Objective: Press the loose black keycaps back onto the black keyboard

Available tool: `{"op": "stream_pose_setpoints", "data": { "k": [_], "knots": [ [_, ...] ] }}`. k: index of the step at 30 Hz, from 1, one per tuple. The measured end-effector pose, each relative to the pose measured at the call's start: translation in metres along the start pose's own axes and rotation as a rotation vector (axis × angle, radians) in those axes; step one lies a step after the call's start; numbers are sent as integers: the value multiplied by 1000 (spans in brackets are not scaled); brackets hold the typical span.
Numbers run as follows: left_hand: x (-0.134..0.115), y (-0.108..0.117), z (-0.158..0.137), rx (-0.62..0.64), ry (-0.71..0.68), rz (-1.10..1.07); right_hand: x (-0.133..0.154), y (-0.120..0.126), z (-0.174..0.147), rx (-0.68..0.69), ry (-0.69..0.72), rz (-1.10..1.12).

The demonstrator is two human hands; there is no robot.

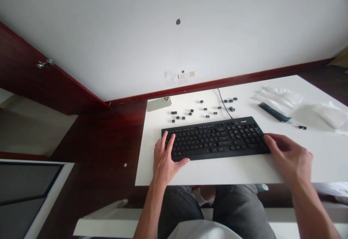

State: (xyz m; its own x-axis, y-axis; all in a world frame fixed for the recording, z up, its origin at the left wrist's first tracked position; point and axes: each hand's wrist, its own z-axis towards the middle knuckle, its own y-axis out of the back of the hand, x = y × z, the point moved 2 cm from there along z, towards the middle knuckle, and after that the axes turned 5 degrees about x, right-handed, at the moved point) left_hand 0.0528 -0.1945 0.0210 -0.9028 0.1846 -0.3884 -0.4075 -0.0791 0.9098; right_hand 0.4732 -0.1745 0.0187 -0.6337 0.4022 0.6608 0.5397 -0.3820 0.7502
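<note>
A black keyboard (202,151) lies on the white table, with some gaps among its keys and a cable running from its back edge. My left hand (164,157) rests over the keyboard's left end, fingers spread on the keys and thumb by the front edge. At the opposite end, my right hand (290,153) is closed, thumb and curled fingers gripping the right edge; part of the fingers is hidden. Behind the keyboard lie several loose black keycaps (205,109), scattered singly and in small clusters.
A phone (159,104) lies at the table's back left corner. To the right are a dark slim tool or brush (274,112), clear plastic packaging (280,95) and a white bag (330,115). The white table (217,172) has its front edge above my legs.
</note>
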Motion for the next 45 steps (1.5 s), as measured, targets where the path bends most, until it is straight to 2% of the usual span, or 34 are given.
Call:
{"op": "stream_pose_setpoints", "data": {
  "k": [5,11,22,35,45],
  "knots": [
    [2,-5,10,19,-12,26,3,1,-1,29,20,46],
    [3,-4,10,-35,-54,-1,4,2,-3,41,36,66],
    [5,-5,12,-41,-74,29,10,6,-6,51,29,63],
    [2,-8,14,-46,-1,126,10,1,-4,75,59,45],
    [-7,-9,22,-149,42,79,7,-3,-2,63,72,31]
  ]
}}
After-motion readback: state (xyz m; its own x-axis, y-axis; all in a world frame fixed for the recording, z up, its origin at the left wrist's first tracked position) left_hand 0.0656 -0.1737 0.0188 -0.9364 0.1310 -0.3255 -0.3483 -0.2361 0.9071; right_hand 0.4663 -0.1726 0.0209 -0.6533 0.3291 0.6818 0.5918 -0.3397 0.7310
